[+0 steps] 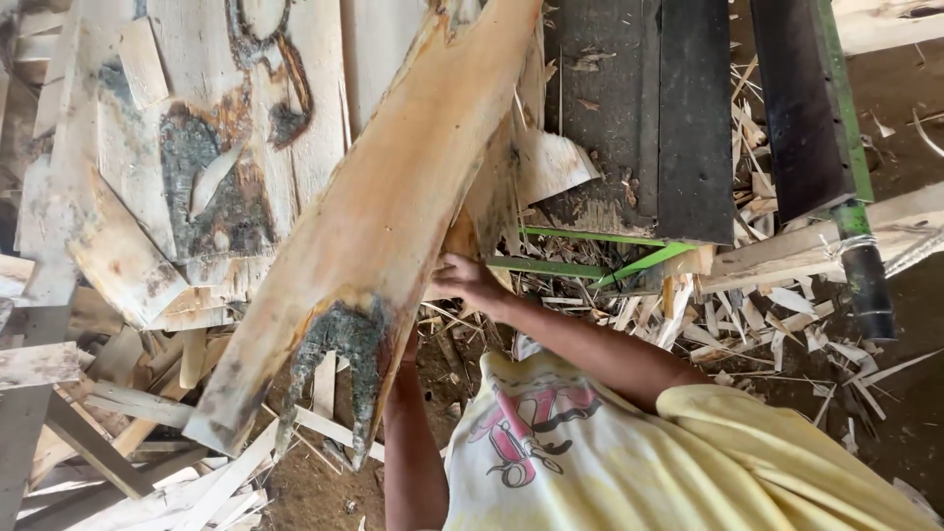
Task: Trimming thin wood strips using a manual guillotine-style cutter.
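A long rough wooden slab with a pale sawn face and a dark bark patch at its near end runs diagonally from the top centre down to the lower left. My right hand grips its right edge about midway along. My left hand reaches up under the near end by the bark patch and is mostly hidden by the wood. My yellow printed shirt fills the lower right.
A dark machine table with green frame bars stands just beyond my right hand. A black-ended green bar lies at the right. Stacked pale slabs fill the left. Splinters and offcuts litter the dirt ground.
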